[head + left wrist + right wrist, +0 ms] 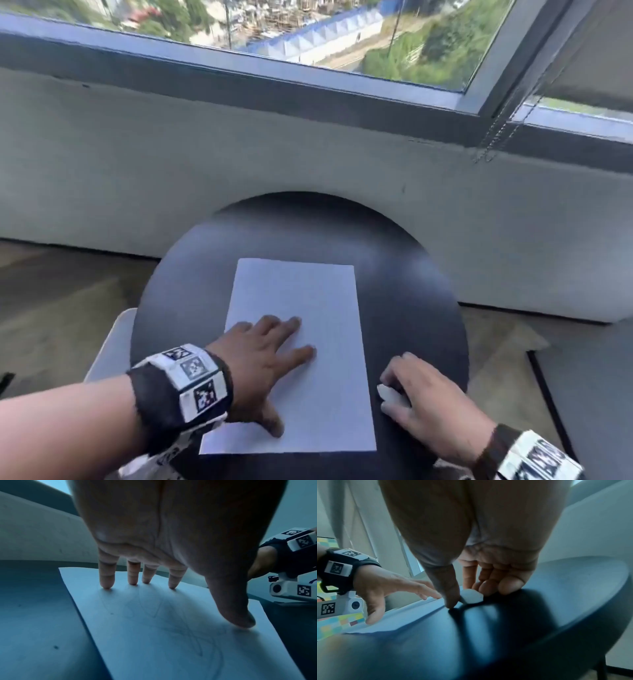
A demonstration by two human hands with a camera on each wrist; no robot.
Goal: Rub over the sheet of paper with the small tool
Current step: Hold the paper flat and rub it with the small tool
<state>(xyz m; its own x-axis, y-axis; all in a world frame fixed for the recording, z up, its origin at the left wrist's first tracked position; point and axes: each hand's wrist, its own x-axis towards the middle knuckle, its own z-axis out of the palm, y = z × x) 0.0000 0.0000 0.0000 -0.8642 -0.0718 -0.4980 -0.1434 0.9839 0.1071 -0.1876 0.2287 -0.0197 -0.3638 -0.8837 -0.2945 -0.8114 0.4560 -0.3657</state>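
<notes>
A white sheet of paper (pixel 298 342) lies on a round black table (pixel 411 291). Faint pencil lines (pixel 171 615) show on it in the left wrist view. My left hand (pixel 267 359) lies spread on the sheet's lower left part, its fingertips (pixel 107 584) and thumb pressing the paper (pixel 154 642) flat. My right hand (pixel 421 397) is on the table just right of the sheet's right edge. Its thumb and curled fingers pinch a small white eraser (pixel 388 392), which touches the tabletop (pixel 505 628) beside the paper (pixel 393 620). The eraser (pixel 471 596) shows between thumb and fingers.
The table stands against a low white wall (pixel 205 164) under a window (pixel 274 31). A blind's bead chain (pixel 496 137) hangs at the right. A white chair edge (pixel 109 346) sits left of the table, with floor all round.
</notes>
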